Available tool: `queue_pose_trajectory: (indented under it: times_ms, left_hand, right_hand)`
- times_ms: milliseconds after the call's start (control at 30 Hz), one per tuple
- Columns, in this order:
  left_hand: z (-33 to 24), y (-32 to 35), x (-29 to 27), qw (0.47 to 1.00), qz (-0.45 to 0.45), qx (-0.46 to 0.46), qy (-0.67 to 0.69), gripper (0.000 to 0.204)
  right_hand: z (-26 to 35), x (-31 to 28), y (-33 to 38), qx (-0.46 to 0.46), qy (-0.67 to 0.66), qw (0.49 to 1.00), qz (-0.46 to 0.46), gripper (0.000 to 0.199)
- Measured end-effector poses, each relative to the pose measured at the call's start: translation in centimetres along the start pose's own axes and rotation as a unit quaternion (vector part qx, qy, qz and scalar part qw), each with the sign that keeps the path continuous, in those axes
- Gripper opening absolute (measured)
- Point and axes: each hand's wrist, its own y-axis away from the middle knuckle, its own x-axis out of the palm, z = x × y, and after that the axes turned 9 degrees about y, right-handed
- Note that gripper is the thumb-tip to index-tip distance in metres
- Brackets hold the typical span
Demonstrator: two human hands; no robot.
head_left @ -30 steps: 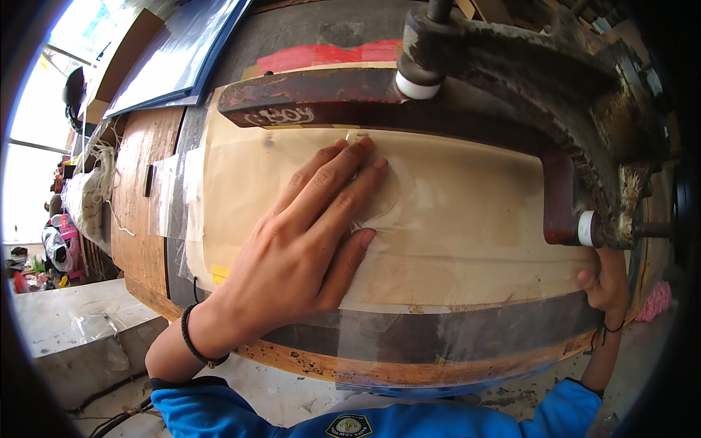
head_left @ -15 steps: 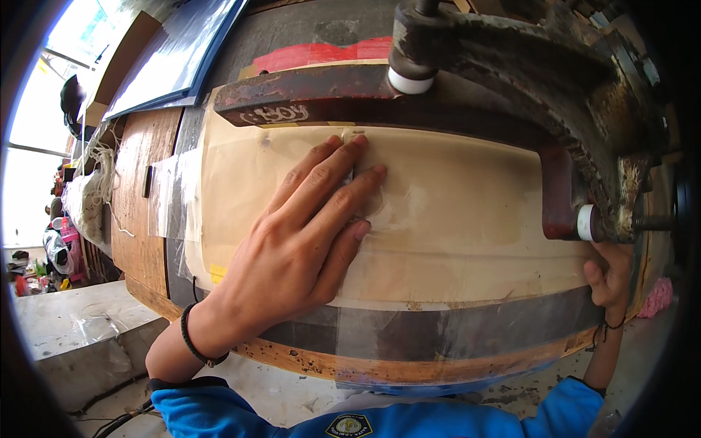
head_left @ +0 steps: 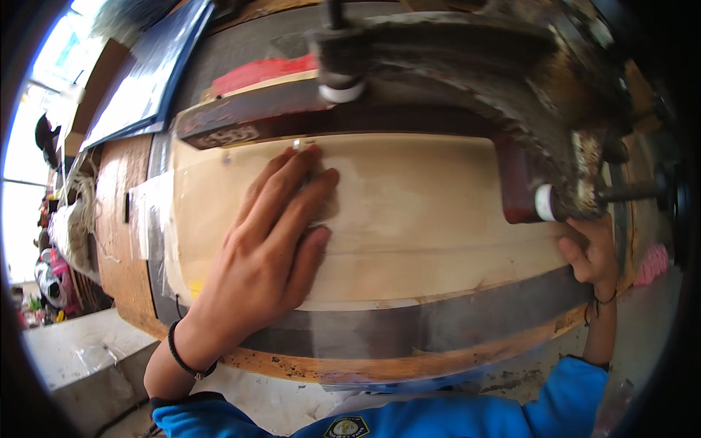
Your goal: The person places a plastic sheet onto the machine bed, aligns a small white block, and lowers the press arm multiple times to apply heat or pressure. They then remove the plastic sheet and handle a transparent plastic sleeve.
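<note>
**Flat palm on a pale sheet under the machine arm**

Where the worn wooden table (head_left: 117, 241) curves away at the left, its grain is brown and scuffed, and a glossy blue panel (head_left: 146, 80) leans above it. The left hand (head_left: 274, 252) lies open and flat, fingers together and stretched up and to the right, pressed palm-down on the cream sheet (head_left: 423, 219); a thin black band circles the wrist. That sheet is smooth, matt and pale, spread over the middle of the table with its long axis running left to right, its upper edge tucked against a dark reddish bar (head_left: 248, 120). A grey strip (head_left: 409, 328) runs along below it, above the chipped wood edge of the table. Over the sheet reaches a heavy, rusty, crusted metal arm (head_left: 504, 73), bending down at the right. The right hand (head_left: 591, 255) sits at the sheet's right end beneath that arm, fingers curled loosely against the sheet's edge; whether it grips anything I cannot tell.
</note>
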Motion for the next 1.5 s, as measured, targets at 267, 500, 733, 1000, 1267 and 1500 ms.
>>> queue_pose_trajectory:
  times_ms: [267,500,733,1000,1267,1500]
  left_hand:
    - [-0.6,0.1,0.3,0.999,-0.018,-0.027,-0.010,0.043]
    - [-1.1,-0.1,0.4,0.999,-0.003,-0.037,-0.015,0.041]
    - [-1.0,0.1,0.5,0.999,-0.001,-0.041,-0.021,0.042]
    - [-1.3,0.1,0.5,0.998,0.003,-0.063,0.003,0.044]
    - [-1.4,0.0,0.4,0.998,0.017,-0.053,-0.024,0.045]
    - [-1.6,0.2,0.3,0.998,0.018,-0.060,-0.027,0.045]
  right_hand:
    - [2.4,-1.2,-3.3,-0.014,-0.027,0.999,0.014,0.050]
    - [2.2,-0.9,-3.0,-0.007,-0.075,0.997,-0.002,0.049]
    - [1.7,-0.4,-2.9,-0.020,-0.075,0.997,-0.021,0.047]
    - [1.7,-0.3,-2.9,-0.032,-0.076,0.996,-0.021,0.048]
    - [1.6,-0.4,-2.9,-0.037,-0.065,0.997,-0.020,0.047]
    - [2.0,-0.8,-3.2,-0.025,-0.053,0.998,-0.009,0.047]
